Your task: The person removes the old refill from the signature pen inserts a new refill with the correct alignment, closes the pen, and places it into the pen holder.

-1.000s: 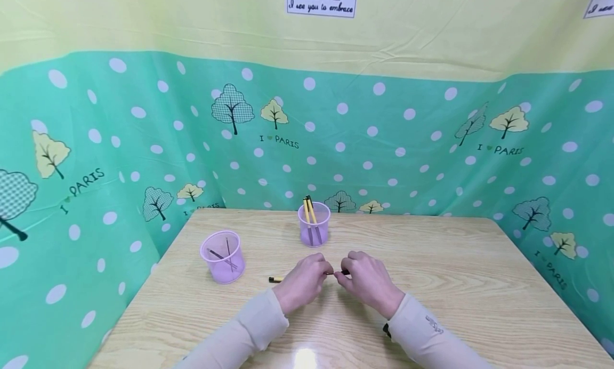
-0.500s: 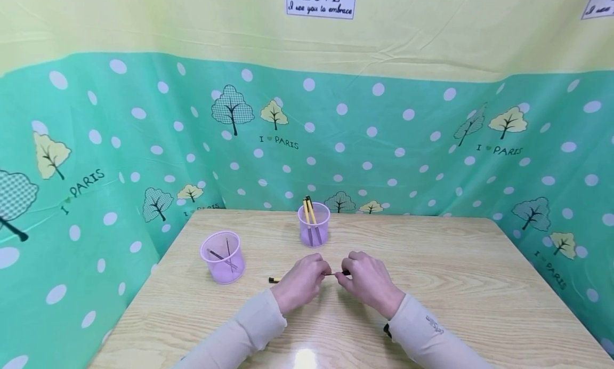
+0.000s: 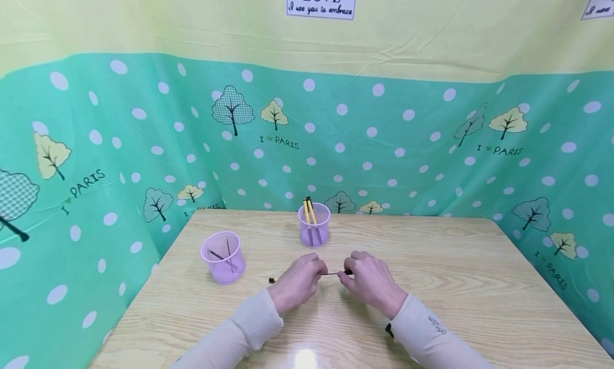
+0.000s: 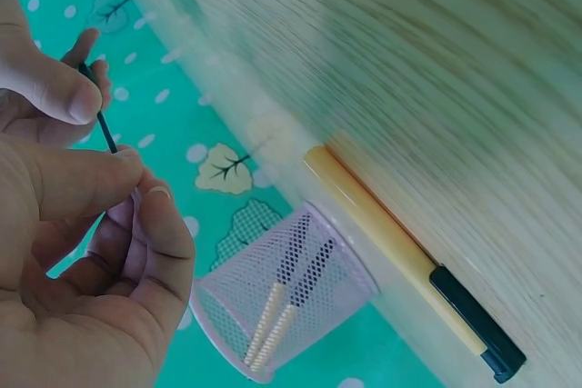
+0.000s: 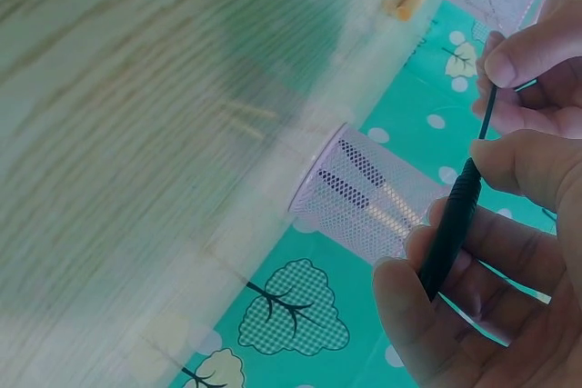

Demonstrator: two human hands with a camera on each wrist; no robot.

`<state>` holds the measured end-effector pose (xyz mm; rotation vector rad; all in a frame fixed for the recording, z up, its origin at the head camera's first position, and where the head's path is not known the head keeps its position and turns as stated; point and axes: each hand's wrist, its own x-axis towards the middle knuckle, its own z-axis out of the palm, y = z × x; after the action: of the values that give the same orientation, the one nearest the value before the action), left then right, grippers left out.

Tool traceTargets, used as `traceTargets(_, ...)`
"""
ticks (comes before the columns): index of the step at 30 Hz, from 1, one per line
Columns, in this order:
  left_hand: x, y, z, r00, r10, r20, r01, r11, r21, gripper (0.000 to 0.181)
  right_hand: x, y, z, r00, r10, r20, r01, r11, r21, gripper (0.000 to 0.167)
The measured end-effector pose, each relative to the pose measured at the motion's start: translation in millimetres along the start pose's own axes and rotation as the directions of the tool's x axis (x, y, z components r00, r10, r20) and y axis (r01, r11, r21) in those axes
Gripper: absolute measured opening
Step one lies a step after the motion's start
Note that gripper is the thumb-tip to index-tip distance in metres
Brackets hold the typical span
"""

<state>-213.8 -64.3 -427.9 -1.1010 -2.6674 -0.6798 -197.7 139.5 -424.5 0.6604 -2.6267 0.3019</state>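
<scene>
My left hand (image 3: pixel 298 281) pinches one end of a thin dark rod (image 3: pixel 330 274) between thumb and finger. The rod spans the gap to my right hand (image 3: pixel 371 279). In the right wrist view, my right fingers hold a black ribbed grip section (image 5: pixel 452 229), and the rod (image 5: pixel 488 114) comes out of its top. A yellow pen barrel with a black end (image 4: pixel 391 243) lies on the table beside my left hand; in the head view that hand covers most of it.
Behind my hands, a lilac mesh cup (image 3: pixel 314 235) holds yellow-and-black pens. Another lilac cup (image 3: pixel 225 267) at the left has thin dark sticks inside. A patterned curtain (image 3: pixel 336 161) surrounds the wooden table (image 3: pixel 455 283).
My left hand has shifted slightly left and my right hand slightly right, so more of the thin rod shows between them. Both cups stay where they were.
</scene>
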Motion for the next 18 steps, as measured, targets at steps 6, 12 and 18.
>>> traceTargets(6,-2.5,-2.6,-2.2,0.999,-0.025,0.023,0.025,1.000,-0.004,0.017,-0.3,0.2,-0.1,1.000,-0.002,-0.004,0.002,1.000,-0.005,0.018)
traceTargets(12,-3.3,-4.1,-3.5,0.999,-0.035,0.023,0.035,0.999,0.012,0.017,-0.3,0.1,-0.3,1.000,0.006,-0.008,-0.006,1.000,-0.005,0.018)
traceTargets(18,-2.4,-4.1,-1.6,1.000,-0.024,0.008,0.024,0.999,0.035,0.016,-0.3,0.4,0.0,1.000,0.003,-0.011,-0.003,1.000,-0.004,0.017)
